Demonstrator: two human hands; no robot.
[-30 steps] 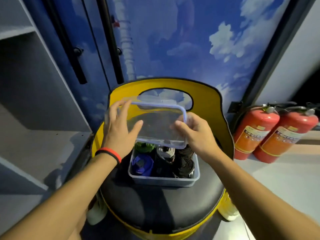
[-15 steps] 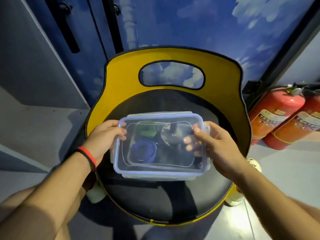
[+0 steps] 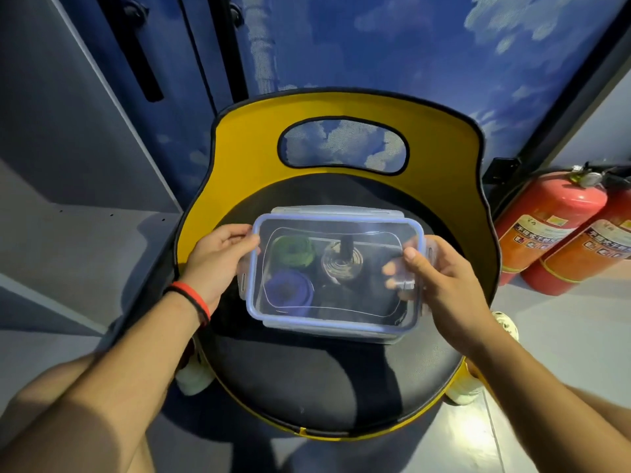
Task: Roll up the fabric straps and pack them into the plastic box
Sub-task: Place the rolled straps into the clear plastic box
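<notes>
1. One clear lid is grasped at both short ends: the left hand is curled round one end, and the other is pinched by the right hand.
2. One plastic box is seen directly beneath the grip, on a black seat.
3. Between the hands, three rolled straps are counted through the lid: one green roll, one blue roll and one striped roll. Anything darker cannot be made out.
4. Beyond the right-hand grip, two red fire extinguishers are seen; their label writing cannot be read.

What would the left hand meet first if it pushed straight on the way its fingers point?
The lid: the left hand points right at its left edge, and the fingers seem to touch it now, though depth is unclear.
</notes>
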